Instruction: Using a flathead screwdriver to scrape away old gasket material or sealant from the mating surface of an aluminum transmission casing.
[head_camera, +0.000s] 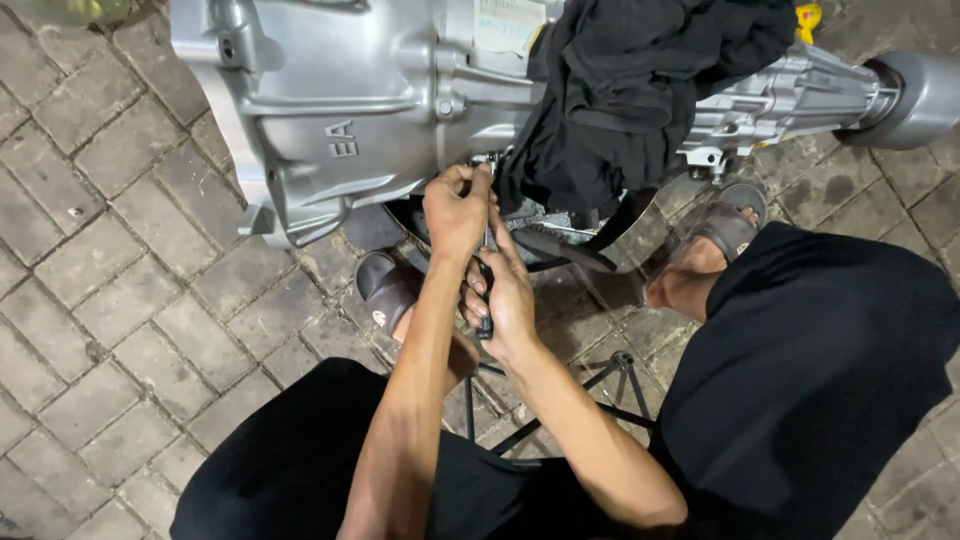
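At twelve o'clock, left hand (457, 212) is gripping a ratchet wrench (485, 285) against the gearbox (340, 110); right hand (508, 290) is clasping its handle. Black cloth (640, 80) is draping at one o'clock.

One label shows: a pale rectangular sticker (508, 22) at about 12 o'clock in the view, stuck flat on the top of the silver cast-metal gearbox housing (330, 110). It is whitish with faint bluish print, too blurred to make out. Its upper part is cut off by the picture's top edge, and its right edge lies against the black cloth (640, 90) heaped at 1 o'clock. No packages, signs or screens show.
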